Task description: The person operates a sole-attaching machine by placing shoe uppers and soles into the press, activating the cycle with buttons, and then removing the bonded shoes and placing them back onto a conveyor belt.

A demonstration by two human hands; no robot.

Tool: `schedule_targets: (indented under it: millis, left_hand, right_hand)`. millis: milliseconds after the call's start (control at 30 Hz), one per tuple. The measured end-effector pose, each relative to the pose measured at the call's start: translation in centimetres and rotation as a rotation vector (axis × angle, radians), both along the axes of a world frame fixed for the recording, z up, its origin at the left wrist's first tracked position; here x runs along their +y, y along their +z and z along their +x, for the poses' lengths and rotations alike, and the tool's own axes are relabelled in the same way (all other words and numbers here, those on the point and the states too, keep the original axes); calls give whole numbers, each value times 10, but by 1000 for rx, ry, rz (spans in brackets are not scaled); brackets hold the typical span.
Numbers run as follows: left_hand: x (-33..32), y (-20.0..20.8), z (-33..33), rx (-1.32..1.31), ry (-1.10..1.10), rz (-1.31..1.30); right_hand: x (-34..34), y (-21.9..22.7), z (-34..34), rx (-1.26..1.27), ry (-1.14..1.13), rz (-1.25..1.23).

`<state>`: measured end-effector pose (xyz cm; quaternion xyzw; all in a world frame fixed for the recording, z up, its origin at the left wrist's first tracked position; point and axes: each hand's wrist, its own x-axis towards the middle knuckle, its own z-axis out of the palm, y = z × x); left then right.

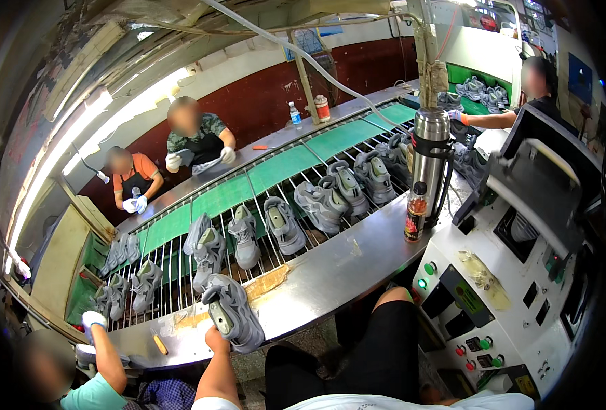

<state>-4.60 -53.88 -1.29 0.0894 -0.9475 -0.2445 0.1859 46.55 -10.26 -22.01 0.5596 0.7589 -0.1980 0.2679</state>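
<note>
My left hand [217, 339] is closed around the heel end of a grey sneaker [236, 318], held up over the near edge of the metal counter [316, 283]. The shoe is tilted, its opening and pale insole facing me. At the lower edge, beside the machine, a small bit of skin shows that looks like my right hand [431, 393]; its fingers are hidden. Beyond the held shoe, more grey sneakers [284, 225] stand on the metal-bar rack of the conveyor.
A steel thermos [428, 164] and a small dark bottle [415, 213] stand on the counter before a white control machine [467, 294]. An orange-handled tool [160, 344] lies at left. Co-workers [197, 140] work across the green-belted line [268, 167], another sits near left [98, 372], another far right [539, 82].
</note>
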Motion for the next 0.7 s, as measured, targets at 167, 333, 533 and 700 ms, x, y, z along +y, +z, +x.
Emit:
schedule_targets:
  millis: [167, 333, 533, 700]
  left_hand:
    - [-12, -7, 1, 33, 32, 24]
    - [-6, -11, -4, 44, 29, 13]
    - [-16, -15, -2, 45, 41, -56]
    - [-10, -8, -1, 62, 30, -46]
  right_hand:
    - [-2, 2, 0, -49, 29, 26]
    - [-17, 55, -12, 23, -4, 126]
    - [-10, 32, -2, 125, 27, 136]
    - [-7, 25, 4, 140, 2, 137]
